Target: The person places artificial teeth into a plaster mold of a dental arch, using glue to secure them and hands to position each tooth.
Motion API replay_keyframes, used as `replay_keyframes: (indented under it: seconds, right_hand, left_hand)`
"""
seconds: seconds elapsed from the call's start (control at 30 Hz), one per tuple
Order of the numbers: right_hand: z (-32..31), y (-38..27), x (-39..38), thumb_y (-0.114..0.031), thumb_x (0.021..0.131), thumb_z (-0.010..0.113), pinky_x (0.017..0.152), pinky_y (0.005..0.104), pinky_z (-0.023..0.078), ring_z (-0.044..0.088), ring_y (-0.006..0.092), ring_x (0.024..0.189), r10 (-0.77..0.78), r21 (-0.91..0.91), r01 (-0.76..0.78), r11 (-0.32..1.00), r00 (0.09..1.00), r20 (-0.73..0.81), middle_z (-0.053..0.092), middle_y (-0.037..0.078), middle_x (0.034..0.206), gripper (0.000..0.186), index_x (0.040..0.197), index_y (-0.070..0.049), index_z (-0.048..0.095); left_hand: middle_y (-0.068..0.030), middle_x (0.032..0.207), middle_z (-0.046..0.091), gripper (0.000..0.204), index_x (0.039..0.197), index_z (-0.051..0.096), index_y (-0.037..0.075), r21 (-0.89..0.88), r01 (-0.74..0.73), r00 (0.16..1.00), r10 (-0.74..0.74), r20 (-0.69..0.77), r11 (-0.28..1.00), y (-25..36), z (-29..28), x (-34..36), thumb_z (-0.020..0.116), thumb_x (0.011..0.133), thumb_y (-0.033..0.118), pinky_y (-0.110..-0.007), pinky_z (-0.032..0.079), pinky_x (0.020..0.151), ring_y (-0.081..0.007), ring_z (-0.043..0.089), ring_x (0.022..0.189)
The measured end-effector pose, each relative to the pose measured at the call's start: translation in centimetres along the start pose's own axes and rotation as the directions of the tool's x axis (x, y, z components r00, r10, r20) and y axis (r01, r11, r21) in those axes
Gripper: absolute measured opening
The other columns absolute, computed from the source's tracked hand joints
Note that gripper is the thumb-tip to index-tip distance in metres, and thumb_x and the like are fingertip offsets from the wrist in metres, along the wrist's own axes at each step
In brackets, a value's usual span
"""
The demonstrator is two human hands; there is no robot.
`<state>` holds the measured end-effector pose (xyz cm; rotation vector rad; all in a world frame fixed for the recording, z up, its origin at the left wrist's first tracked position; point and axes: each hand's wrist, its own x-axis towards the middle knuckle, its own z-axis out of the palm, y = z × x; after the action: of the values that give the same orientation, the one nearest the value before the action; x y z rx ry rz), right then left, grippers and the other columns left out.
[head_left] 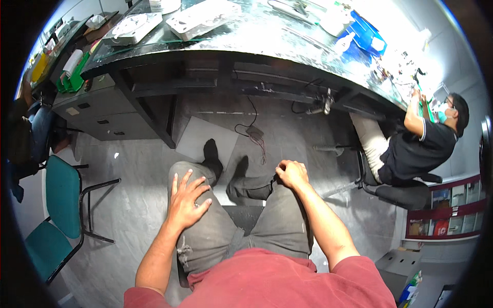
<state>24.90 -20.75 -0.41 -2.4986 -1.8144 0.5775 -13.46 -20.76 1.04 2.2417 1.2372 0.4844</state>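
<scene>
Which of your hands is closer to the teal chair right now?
Left. The left hand lies flat on the left thigh, on the side of the teal chair. The right hand rests curled on the right knee, farther across the lap.

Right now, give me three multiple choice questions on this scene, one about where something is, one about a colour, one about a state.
1. Where does the left hand rest?
A. on the left thigh
B. on the workbench
C. on the chair
2. What colour is the chair on the left?
A. red
B. teal
C. yellow
3. How is the right hand held?
A. flat and spread
B. curled into a loose fist
C. gripping a tool

Answers: 1 A, the palm lies flat on the grey trouser leg. 2 B, seat and back are teal. 3 B, its fingers are folded in at the knee, nothing held.
</scene>
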Motion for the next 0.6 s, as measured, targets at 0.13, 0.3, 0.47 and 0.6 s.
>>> replay_keyframes:
  seconds: [0.13, 0.3, 0.47, 0.6]
  right_hand:
    - [2.3, -2.4, 2.1, -0.043, 0.092, 0.063, 0.106, 0.0469, 0.040, 0.061, 0.0285, 0.117, -0.187, -0.160, 0.203, 0.966, 0.976, 0.113, 0.072, 0.011, 0.113, 0.037, 0.108, -0.011, 0.075]
    - [3.9, -1.3, 6.8, -0.048, 0.089, 0.068, 0.104, 0.0463, 0.043, 0.062, 0.0288, 0.119, -0.123, -0.416, 0.238, 0.878, 0.950, 0.286, 0.071, 0.012, 0.120, 0.046, 0.116, -0.011, 0.074]
    - [1.1, -3.6, 11.1, -0.047, 0.091, 0.066, 0.089, 0.0466, 0.054, 0.072, 0.0378, 0.097, -0.182, -0.221, 0.203, 0.954, 0.977, 0.112, 0.074, 0.021, 0.105, 0.047, 0.105, -0.003, 0.075]
    - [1.7, -6.6, 10.0, -0.045, 0.092, 0.064, 0.095, 0.0473, 0.052, 0.071, 0.0366, 0.103, -0.232, -0.093, 0.241, 0.966, 0.967, 0.102, 0.074, 0.021, 0.107, 0.043, 0.107, -0.006, 0.075]
  left_hand:
    - [-0.0027, 0.128, 0.068, 0.031, 0.110, 0.075, 0.014, -0.004, 0.083, 0.994, -0.083, -0.068, 0.997, 0.2, -0.4, 0.8, 0.075, 0.083, 0.030, -0.059, 0.013, 0.124, -0.0309, 0.041, 0.144]
    - [-0.0014, 0.120, 0.071, 0.023, 0.104, 0.076, 0.013, 0.013, 0.170, 0.975, -0.166, -0.145, 0.985, -0.6, -2.1, 1.9, 0.074, 0.083, 0.024, -0.058, 0.013, 0.124, -0.0306, 0.044, 0.141]
    - [-0.0015, 0.120, 0.071, 0.024, 0.104, 0.076, 0.011, 0.057, 0.198, 0.958, -0.181, -0.223, 0.979, -2.1, -2.1, 4.0, 0.072, 0.087, 0.028, -0.054, 0.014, 0.125, -0.0282, 0.046, 0.140]
    - [-0.0007, 0.122, 0.071, 0.025, 0.103, 0.076, 0.010, -0.013, 0.239, 0.948, -0.236, -0.212, 0.971, -1.7, -0.9, 5.1, 0.070, 0.090, 0.030, -0.054, 0.015, 0.125, -0.0268, 0.046, 0.140]
